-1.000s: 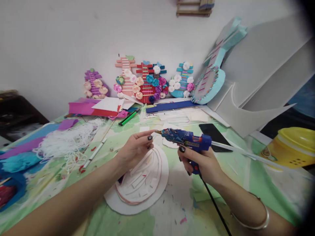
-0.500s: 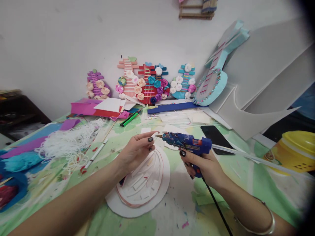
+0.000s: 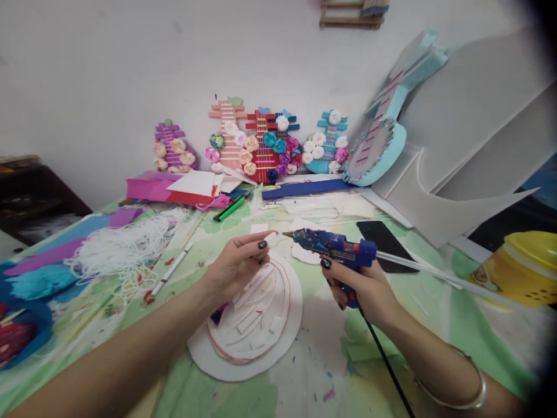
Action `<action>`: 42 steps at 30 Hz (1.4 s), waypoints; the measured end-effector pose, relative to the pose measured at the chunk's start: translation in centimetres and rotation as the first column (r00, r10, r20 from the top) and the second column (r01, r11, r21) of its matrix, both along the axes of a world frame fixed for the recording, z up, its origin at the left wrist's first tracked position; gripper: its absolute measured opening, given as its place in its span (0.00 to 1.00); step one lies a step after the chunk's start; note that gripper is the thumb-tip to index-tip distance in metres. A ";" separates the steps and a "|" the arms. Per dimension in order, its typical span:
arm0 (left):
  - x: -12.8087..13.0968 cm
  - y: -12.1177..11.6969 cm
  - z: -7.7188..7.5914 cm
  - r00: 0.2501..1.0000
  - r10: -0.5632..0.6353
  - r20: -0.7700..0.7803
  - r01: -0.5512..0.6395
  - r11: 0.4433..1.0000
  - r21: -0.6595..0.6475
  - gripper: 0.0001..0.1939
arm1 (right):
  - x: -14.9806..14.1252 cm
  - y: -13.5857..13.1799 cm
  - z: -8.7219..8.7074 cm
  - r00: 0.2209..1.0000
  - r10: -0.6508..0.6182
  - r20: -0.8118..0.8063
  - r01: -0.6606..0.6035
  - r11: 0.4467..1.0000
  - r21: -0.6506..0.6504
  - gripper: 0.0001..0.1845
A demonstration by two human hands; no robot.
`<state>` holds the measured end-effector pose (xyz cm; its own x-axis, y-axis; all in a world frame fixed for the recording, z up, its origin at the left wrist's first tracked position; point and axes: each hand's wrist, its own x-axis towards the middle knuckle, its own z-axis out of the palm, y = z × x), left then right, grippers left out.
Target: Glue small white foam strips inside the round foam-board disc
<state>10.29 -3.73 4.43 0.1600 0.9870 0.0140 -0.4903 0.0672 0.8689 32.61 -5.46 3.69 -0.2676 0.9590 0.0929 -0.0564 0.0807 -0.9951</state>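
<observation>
My right hand [image 3: 361, 287] is wrapped round the handle of a blue glue gun [image 3: 335, 247], a clear glue stick [image 3: 418, 264] trailing from its back and a black cord hanging below. The gun's metal nozzle points left. Between thumb and fingers, my left hand [image 3: 239, 261] pinches a small white piece [image 3: 271, 238], a short gap from the nozzle. Below the hands lies a white oval board [image 3: 287, 342], with a smaller red-edged white oval and several white scraps on it; my left hand and forearm cover part of it.
Decorated paper guitars [image 3: 263, 148] lean along the wall, a larger light-blue one [image 3: 387, 139] at right. A black phone [image 3: 385, 247] and a yellow tub [image 3: 522, 267] lie right. White string [image 3: 126, 249], a marker [image 3: 172, 270] and a green cutter [image 3: 232, 208] are left and behind.
The glue gun's nozzle has drawn back to the right, apart from the white piece it was touching. My left hand has shifted slightly left, still pinching. The view has tilted slightly.
</observation>
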 end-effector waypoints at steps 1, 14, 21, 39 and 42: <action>-0.3 0.0 -0.1 0.999 0.021 -0.028 -0.021 1.000 0.001 0.14 | 0.0 0.0 0.1 1.000 0.000 -0.019 0.000 1.000 0.007 0.17; -1.6 -3.2 -1.4 0.317 0.192 -0.929 0.433 0.842 0.321 0.13 | 0.2 -0.2 1.4 0.985 -0.031 -0.167 0.042 0.997 0.064 0.10; -0.8 -3.7 -1.9 0.134 0.311 -0.941 0.626 0.709 0.323 0.12 | 0.2 -0.2 1.3 0.989 -0.039 -0.142 0.048 0.997 0.062 0.11; -0.1 -4.0 -1.9 -0.032 0.387 -0.922 0.736 0.633 0.240 0.12 | 0.2 -0.1 1.3 0.990 -0.045 -0.133 0.054 0.997 0.063 0.11; -0.4 -3.9 -1.9 0.026 0.418 -0.908 0.740 0.603 0.299 0.13 | 0.2 -0.1 1.3 0.989 -0.039 -0.142 0.049 0.997 0.068 0.10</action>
<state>9.92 -7.64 2.48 0.7437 0.6525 0.1453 0.6212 -0.7549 0.2104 32.79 -5.52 4.97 -0.2052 0.9592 0.1945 -0.1897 0.1560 -0.9694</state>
